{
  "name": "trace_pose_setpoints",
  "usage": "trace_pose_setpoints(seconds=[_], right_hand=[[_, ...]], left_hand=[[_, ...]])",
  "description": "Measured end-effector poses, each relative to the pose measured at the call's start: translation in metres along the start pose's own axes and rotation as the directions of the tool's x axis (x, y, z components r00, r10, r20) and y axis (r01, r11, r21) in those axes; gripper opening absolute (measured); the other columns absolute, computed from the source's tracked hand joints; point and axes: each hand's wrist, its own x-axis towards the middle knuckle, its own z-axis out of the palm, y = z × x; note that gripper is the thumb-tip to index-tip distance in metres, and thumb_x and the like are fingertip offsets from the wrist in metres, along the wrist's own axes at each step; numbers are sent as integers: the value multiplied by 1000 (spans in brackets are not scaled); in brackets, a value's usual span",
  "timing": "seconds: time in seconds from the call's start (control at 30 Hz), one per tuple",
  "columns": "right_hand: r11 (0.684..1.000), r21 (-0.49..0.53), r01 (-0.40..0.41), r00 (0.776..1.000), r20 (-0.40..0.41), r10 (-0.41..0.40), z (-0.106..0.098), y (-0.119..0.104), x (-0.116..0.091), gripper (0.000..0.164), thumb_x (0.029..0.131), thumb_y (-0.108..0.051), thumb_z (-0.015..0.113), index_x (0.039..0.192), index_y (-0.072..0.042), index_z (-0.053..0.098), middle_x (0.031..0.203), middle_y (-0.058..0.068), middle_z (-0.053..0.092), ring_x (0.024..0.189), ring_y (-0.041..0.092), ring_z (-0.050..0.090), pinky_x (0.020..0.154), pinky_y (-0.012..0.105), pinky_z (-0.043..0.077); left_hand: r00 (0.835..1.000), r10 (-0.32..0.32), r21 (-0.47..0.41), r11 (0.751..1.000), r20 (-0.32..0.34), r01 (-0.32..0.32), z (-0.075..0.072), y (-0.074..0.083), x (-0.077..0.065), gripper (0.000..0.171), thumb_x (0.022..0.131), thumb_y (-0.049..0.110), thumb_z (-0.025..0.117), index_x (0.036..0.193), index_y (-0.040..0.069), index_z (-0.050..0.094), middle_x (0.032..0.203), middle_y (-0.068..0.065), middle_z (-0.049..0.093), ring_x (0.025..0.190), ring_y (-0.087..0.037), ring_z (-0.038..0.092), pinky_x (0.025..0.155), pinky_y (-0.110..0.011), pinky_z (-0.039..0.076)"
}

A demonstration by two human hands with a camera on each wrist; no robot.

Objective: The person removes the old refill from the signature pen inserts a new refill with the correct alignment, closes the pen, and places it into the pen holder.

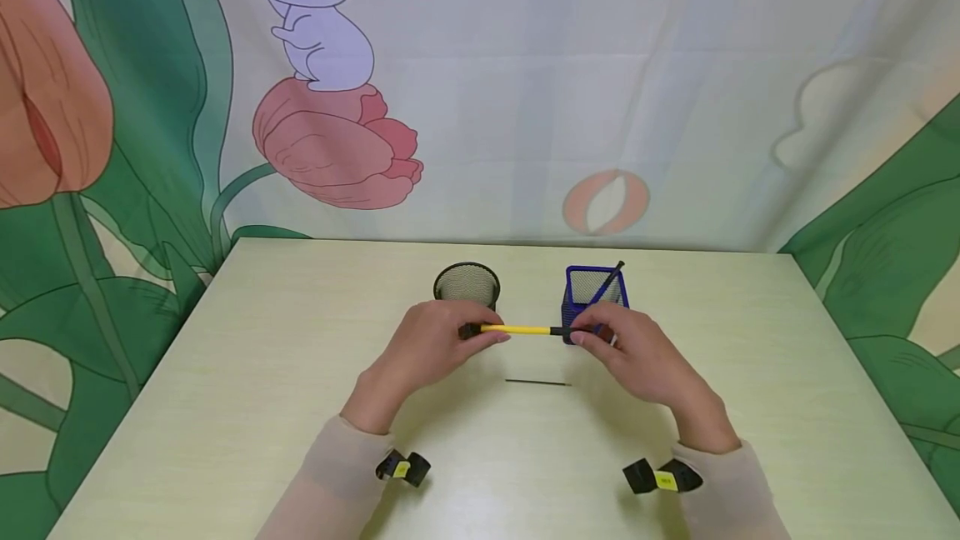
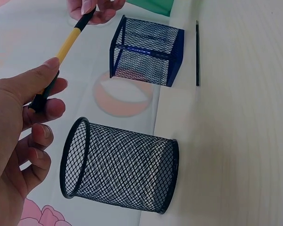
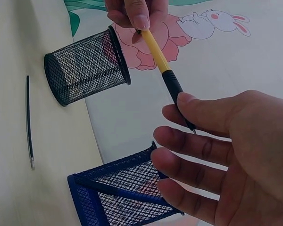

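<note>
A yellow pen with black ends is held level above the table between both hands. My left hand pinches its black clip end between thumb and fingers. At the other end, my right hand pinches the black grip near the metal tip, which shows in the right wrist view. A thin dark pen refill lies on the table below the pen. Behind the left hand stands a round black mesh pen holder. The square blue mesh pen holder, partly covered by the right hand, has a dark pen leaning in it.
The pale wooden table ends at a printed curtain along its back edge. Both pen holders stand toward that edge, with a gap between them. A small black camera is strapped on each wrist.
</note>
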Motion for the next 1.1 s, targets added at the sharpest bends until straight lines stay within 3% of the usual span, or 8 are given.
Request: trace_pose_setpoints(seconds=[0.3, 0.77, 1.1], right_hand=[[999, 15, -29, 1000, 9, 29, -7, 0, -2, 9, 102, -19, 67, 108, -16, 72, 99, 3, 72, 84, 15, 60, 68, 29, 50], [1000, 23, -4, 1000, -24, 5, -9, 4, -2, 10, 103, -20, 66, 110, -16, 73, 101, -1, 72, 84, 14, 62, 68, 28, 51], [1000, 23, 10, 998, -67, -8, -2, -3, 0, 17, 102, -16, 67, 117, -15, 74, 101, -1, 72, 80, 15, 59, 67, 28, 50]], left_hand=[[1000, -4, -1, 1000, -3, 4, -3, -2, 0, 12, 92, 38, 79, 97, 28, 80, 76, 18, 64, 61, -1, 48, 57, -22, 41], [999, -40, -28, 999, 31, 41, -5, -1, 0, 8, 95, 34, 77, 99, 28, 79, 68, 19, 57, 57, -1, 46, 56, -22, 39], [999, -30, -33, 999, -35, 29, -2, 2, 0, 8, 95, 33, 76, 99, 26, 78, 66, 16, 56, 56, -1, 47, 54, -23, 39]])
